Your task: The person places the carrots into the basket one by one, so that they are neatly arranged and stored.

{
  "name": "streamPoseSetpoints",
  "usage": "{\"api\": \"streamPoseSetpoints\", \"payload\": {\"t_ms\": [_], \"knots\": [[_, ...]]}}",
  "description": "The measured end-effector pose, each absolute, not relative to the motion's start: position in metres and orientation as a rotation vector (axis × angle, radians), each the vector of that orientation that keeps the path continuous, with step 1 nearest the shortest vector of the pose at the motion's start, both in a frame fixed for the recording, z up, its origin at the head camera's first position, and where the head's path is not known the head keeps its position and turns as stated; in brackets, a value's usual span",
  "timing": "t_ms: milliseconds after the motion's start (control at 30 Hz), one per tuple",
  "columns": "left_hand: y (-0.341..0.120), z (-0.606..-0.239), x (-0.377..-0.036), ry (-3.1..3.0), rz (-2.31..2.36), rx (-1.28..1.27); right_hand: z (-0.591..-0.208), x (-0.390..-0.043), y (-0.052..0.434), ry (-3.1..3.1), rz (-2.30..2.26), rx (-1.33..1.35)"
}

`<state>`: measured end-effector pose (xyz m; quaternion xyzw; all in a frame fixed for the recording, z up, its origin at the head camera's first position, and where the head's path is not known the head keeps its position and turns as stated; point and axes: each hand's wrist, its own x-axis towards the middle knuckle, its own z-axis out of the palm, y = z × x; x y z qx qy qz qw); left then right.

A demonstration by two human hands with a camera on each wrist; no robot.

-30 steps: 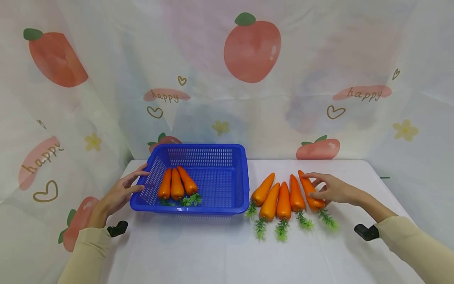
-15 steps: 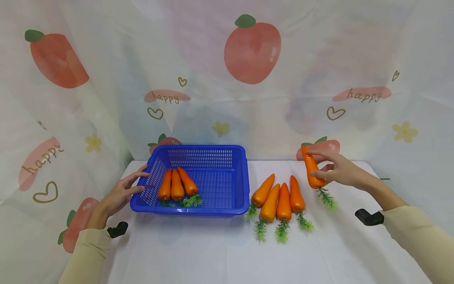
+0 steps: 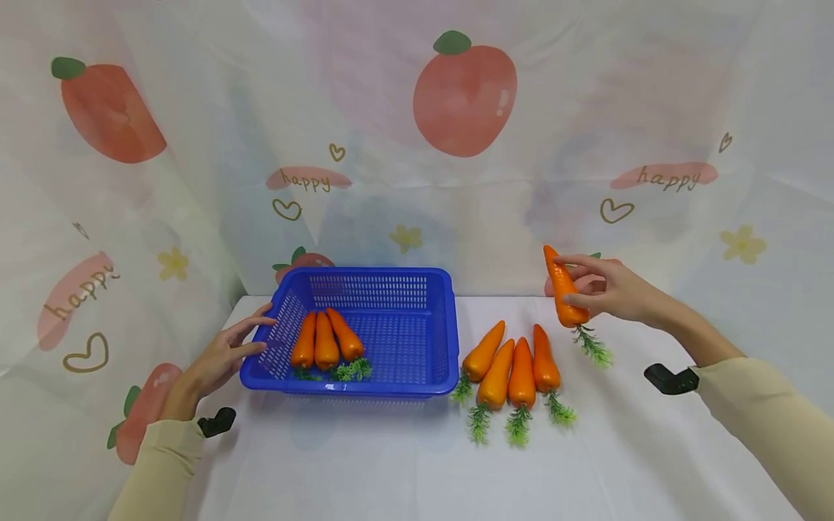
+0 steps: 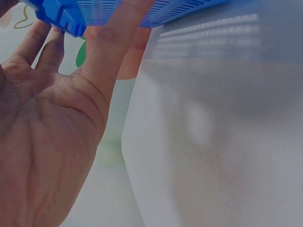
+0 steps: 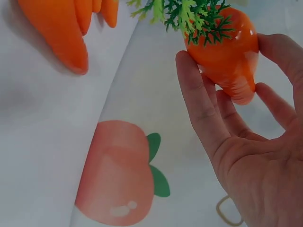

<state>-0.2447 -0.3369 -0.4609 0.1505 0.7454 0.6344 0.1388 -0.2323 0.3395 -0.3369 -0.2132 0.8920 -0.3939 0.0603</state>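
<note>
My right hand (image 3: 602, 288) pinches an orange toy carrot (image 3: 564, 297) with green leaves and holds it in the air above the table's right side; the right wrist view shows the carrot (image 5: 226, 56) between thumb and fingers. Several more carrots (image 3: 515, 365) lie in a row on the white cloth. A blue plastic basket (image 3: 438, 340) stands at the left with three carrots (image 3: 323, 337) inside. My left hand (image 3: 228, 349) rests with straight fingers against the basket's left wall (image 4: 94, 12).
A white cloth (image 3: 404, 463) covers the table. Fruit-printed fabric (image 3: 464, 94) hangs behind and at both sides. Black wrist mounts (image 3: 666, 378) sit on both sleeves.
My right hand took the rightmost carrot from the row and lifted it up and slightly left. The left hand and basket stayed put.
</note>
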Motion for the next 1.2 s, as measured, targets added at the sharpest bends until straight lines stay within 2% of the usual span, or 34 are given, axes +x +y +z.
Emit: {"api": "streamPoseSetpoints", "payload": {"t_ms": [200, 533, 1200], "knots": [[-0.338, -0.462, -0.246, 2.152, 1.833, 0.455, -0.324, -0.240, 0.317, 2.686, -1.102, -0.576], [-0.338, -0.463, -0.246, 2.172, 1.821, 0.461, -0.310, -0.265, 0.261, 2.592, -1.040, -0.675], [-0.338, -0.461, -0.247, 2.186, 1.816, 0.458, -0.311, -0.305, 0.140, 2.410, -0.939, -0.845]]}}
